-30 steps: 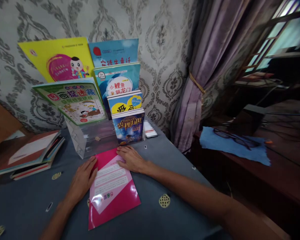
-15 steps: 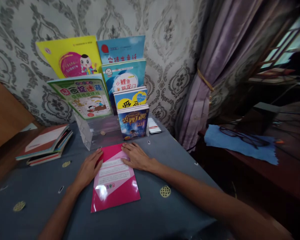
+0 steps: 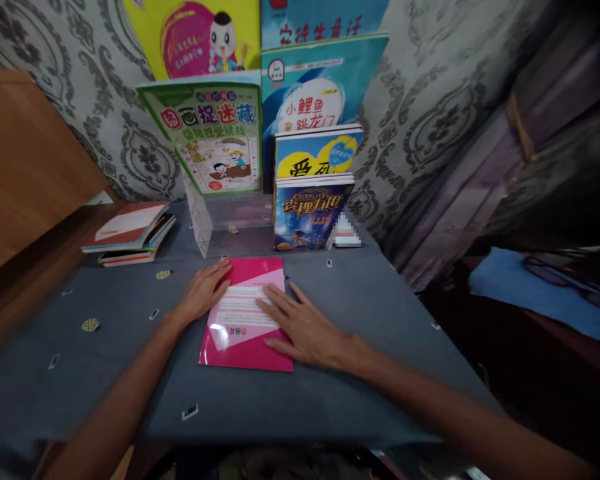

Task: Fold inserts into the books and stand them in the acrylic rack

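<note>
A pink booklet [image 3: 247,313] lies flat on the grey tablecloth [image 3: 330,393], its white text panel facing up. My left hand [image 3: 203,293] rests flat on its upper left corner, fingers stretched out. My right hand [image 3: 305,327] lies flat across the booklet's right side, fingers spread. Just behind stands a clear tiered book stand [image 3: 230,223] with several children's books upright in it, a dark blue one [image 3: 310,212] at the front right and a green one [image 3: 213,137] to its left.
A stack of thin books [image 3: 130,233] lies at the table's back left. A brown wooden board [image 3: 25,160] stands at the left. Purple curtain [image 3: 505,153] hangs to the right, with a blue cloth [image 3: 540,293] on a dark surface beyond the table's right edge.
The view has moved closer and leftward. My right hand slid from the booklet's top edge down onto its right side; the booklet now lies squarer to the stand.
</note>
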`<act>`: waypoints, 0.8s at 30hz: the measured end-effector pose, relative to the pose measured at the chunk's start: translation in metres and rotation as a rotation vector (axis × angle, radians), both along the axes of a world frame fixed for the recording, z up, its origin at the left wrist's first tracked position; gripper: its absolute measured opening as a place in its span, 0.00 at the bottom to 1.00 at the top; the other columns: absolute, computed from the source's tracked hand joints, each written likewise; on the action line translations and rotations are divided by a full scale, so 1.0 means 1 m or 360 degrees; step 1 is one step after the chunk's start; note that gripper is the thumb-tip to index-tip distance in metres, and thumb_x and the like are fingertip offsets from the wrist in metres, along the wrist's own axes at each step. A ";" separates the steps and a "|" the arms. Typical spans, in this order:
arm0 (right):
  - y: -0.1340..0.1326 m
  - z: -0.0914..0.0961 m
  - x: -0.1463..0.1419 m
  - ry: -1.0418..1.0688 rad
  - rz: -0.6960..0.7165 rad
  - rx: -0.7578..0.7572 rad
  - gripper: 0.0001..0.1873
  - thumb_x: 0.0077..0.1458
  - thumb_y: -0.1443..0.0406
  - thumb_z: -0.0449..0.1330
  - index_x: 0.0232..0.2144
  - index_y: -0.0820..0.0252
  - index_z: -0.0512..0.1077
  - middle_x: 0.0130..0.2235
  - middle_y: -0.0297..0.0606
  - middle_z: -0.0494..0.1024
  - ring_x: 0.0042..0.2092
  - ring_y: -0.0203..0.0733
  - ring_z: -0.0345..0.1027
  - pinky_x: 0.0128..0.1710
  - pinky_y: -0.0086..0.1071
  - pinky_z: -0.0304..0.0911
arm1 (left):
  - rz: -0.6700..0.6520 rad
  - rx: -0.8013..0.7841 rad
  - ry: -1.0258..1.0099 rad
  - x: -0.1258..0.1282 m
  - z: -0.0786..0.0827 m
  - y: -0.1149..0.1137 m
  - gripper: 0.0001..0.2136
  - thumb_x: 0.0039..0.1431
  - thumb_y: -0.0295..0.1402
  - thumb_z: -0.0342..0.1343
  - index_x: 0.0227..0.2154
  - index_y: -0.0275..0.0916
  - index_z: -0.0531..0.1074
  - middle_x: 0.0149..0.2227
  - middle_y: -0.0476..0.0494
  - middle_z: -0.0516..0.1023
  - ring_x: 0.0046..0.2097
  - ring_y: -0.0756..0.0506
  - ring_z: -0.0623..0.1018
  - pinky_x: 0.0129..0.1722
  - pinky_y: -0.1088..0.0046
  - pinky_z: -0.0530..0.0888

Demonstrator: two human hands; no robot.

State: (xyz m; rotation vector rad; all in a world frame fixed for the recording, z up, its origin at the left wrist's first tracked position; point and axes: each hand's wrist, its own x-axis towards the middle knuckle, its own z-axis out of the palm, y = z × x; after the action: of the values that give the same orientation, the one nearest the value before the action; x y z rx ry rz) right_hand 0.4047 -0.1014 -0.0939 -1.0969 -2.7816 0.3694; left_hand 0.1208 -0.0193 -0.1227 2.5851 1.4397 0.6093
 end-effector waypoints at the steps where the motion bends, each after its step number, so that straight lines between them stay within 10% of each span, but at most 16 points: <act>1: -0.007 0.001 0.000 0.0002 0.0065 -0.0037 0.38 0.66 0.48 0.52 0.69 0.64 0.55 0.72 0.56 0.51 0.73 0.56 0.40 0.70 0.60 0.36 | 0.0005 -0.0002 0.0000 0.000 0.000 0.000 0.21 0.68 0.38 0.46 0.60 0.38 0.69 0.64 0.37 0.70 0.65 0.40 0.69 0.66 0.52 0.65; 24: -0.020 -0.012 0.004 0.0228 0.0179 -0.0041 0.33 0.65 0.51 0.56 0.68 0.56 0.59 0.70 0.50 0.57 0.72 0.53 0.45 0.70 0.58 0.42 | -0.0024 0.0047 0.0017 0.003 0.000 -0.002 0.21 0.68 0.35 0.46 0.61 0.39 0.68 0.65 0.36 0.69 0.66 0.41 0.68 0.65 0.54 0.66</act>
State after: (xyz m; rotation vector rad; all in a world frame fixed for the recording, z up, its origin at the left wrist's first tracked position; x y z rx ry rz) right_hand 0.4088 -0.1214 -0.1054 -0.8832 -2.7250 0.4774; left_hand 0.1236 -0.0215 -0.1232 2.6227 1.4239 0.6207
